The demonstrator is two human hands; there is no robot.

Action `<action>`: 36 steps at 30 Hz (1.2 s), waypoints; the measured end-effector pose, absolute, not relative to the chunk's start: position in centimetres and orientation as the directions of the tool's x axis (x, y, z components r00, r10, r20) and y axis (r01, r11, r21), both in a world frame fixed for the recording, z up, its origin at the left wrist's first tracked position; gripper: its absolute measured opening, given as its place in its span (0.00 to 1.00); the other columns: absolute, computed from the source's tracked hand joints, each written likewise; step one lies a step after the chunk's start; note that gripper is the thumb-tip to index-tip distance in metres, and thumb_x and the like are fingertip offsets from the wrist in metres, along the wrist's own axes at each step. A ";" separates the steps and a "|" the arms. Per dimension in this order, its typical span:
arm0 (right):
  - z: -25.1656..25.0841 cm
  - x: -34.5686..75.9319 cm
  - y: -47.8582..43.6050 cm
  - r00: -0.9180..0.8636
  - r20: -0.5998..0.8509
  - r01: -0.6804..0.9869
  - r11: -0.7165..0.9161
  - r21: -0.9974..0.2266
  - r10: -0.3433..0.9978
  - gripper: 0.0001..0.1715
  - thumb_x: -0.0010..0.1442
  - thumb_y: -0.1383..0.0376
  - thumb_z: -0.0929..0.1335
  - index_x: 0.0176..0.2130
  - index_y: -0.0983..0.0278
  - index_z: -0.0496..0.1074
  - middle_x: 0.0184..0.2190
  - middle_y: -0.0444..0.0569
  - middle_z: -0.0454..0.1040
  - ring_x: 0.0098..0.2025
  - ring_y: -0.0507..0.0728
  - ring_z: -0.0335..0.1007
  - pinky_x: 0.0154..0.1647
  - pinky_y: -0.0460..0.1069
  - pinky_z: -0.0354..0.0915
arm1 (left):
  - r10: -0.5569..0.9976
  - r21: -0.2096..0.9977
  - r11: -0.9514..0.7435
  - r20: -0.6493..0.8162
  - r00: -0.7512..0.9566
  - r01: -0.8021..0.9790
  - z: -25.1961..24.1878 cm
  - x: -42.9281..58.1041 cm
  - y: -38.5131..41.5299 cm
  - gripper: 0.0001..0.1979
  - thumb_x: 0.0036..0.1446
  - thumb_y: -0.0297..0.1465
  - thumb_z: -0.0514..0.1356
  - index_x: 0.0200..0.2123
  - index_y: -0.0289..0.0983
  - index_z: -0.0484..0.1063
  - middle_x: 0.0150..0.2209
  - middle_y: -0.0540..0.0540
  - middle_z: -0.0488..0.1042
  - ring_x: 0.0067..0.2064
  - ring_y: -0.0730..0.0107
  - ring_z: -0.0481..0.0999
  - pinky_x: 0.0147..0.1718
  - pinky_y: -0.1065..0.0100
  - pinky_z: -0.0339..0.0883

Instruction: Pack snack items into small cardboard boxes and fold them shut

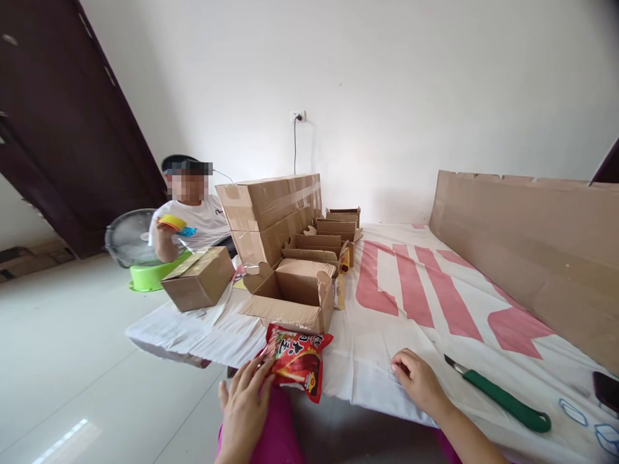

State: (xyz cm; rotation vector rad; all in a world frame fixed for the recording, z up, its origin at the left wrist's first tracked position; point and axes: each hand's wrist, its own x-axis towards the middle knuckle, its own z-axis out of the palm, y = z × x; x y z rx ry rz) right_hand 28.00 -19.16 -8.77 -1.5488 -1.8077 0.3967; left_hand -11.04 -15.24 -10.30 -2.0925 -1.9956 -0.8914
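Note:
My left hand [246, 399] is open, fingers stretched out, with the fingertips on the left edge of a red snack packet [296, 362]. The packet lies at the front edge of the cloth-covered table, just before an open cardboard box [294, 299]. On the cloth to the right rests my right hand [420, 381], its fingers loosely curled and no object visible in them. A green-handled utility knife [503, 394] with its blade out lies beyond that hand, to its right.
More open boxes [316, 248] run back behind the first, beside stacked taped cartons [275, 212]. One closed carton [199, 280] sits at the table's left. A person [196, 219] there holds a yellow tape roll [173, 223]. A cardboard sheet [527, 238] stands along the right.

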 end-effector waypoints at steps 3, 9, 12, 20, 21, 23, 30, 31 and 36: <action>-8.7 27.9 -19.3 -0.027 0.318 0.733 0.235 -0.638 0.948 0.10 0.61 0.63 0.61 0.30 0.61 0.67 0.31 0.47 0.72 0.32 0.56 0.69 0.36 0.49 0.63 | 0.877 0.360 -0.120 0.475 -0.072 0.925 -10.3 -11.8 -15.0 0.19 0.62 0.40 0.51 0.52 0.45 0.74 0.56 0.43 0.72 0.58 0.52 0.69 0.60 0.44 0.54; -8.7 27.8 -19.4 -0.034 0.312 0.732 0.236 -0.639 0.949 0.10 0.61 0.64 0.61 0.31 0.60 0.68 0.31 0.48 0.72 0.32 0.56 0.70 0.36 0.49 0.64 | 0.873 0.335 -0.229 0.487 0.040 0.914 -9.4 -8.9 -14.7 0.42 0.49 0.43 0.65 0.66 0.42 0.56 0.71 0.39 0.45 0.71 0.41 0.36 0.63 0.39 0.45; -8.8 27.9 -19.3 -0.037 0.304 0.738 0.231 -0.635 0.952 0.10 0.61 0.63 0.60 0.30 0.60 0.67 0.31 0.48 0.72 0.32 0.56 0.69 0.36 0.50 0.63 | 0.926 0.368 -0.199 0.375 0.051 0.908 -8.1 -7.5 -12.6 0.48 0.44 0.36 0.67 0.67 0.43 0.51 0.72 0.40 0.38 0.71 0.38 0.30 0.62 0.36 0.45; -8.7 27.8 -19.2 -0.033 0.285 0.730 0.218 -0.647 0.958 0.10 0.61 0.64 0.60 0.30 0.61 0.67 0.31 0.47 0.71 0.32 0.55 0.69 0.35 0.49 0.63 | 0.952 0.361 -0.271 0.235 0.194 0.892 -5.8 -6.7 -7.6 0.47 0.42 0.31 0.66 0.66 0.45 0.54 0.71 0.40 0.42 0.72 0.45 0.36 0.64 0.37 0.36; -8.7 27.8 -19.2 -0.034 0.285 0.729 0.219 -0.648 0.958 0.10 0.62 0.63 0.60 0.30 0.61 0.67 0.31 0.47 0.71 0.32 0.55 0.69 0.35 0.49 0.63 | 0.950 0.364 -0.282 0.236 0.205 0.888 -5.6 -6.6 -7.3 0.46 0.42 0.31 0.65 0.66 0.44 0.54 0.72 0.40 0.40 0.72 0.45 0.36 0.64 0.37 0.36; -8.8 27.8 -19.2 -0.038 0.283 0.726 0.221 -0.651 0.958 0.10 0.62 0.63 0.60 0.30 0.61 0.67 0.31 0.47 0.71 0.32 0.55 0.68 0.35 0.49 0.63 | 0.942 0.374 -0.308 0.249 0.225 0.875 -5.3 -6.5 -6.8 0.45 0.42 0.29 0.65 0.65 0.43 0.55 0.72 0.40 0.40 0.71 0.45 0.39 0.64 0.37 0.36; -8.8 27.9 -19.2 -0.032 0.272 0.724 0.210 -0.658 0.962 0.11 0.62 0.62 0.60 0.30 0.61 0.66 0.31 0.47 0.71 0.32 0.55 0.68 0.35 0.50 0.63 | 0.873 0.387 -0.429 0.410 0.265 0.816 -5.9 -7.4 -5.8 0.32 0.42 0.33 0.68 0.54 0.41 0.69 0.65 0.39 0.58 0.66 0.43 0.56 0.62 0.46 0.53; -8.8 27.9 -19.2 -0.032 0.276 0.723 0.213 -0.657 0.961 0.11 0.62 0.62 0.60 0.30 0.61 0.67 0.31 0.47 0.71 0.32 0.55 0.68 0.35 0.50 0.63 | 0.850 0.372 -0.461 0.445 0.281 0.806 -6.0 -7.8 -5.9 0.29 0.43 0.35 0.68 0.51 0.39 0.71 0.61 0.39 0.64 0.65 0.44 0.58 0.62 0.48 0.56; -8.9 28.0 -19.2 -0.044 0.288 0.714 0.232 -0.661 0.957 0.11 0.62 0.62 0.60 0.30 0.60 0.67 0.31 0.48 0.72 0.32 0.56 0.68 0.35 0.50 0.63 | 0.790 0.283 -0.454 0.566 0.234 0.845 -5.3 -10.7 -6.5 0.23 0.48 0.37 0.66 0.49 0.40 0.73 0.53 0.40 0.71 0.63 0.45 0.59 0.62 0.49 0.57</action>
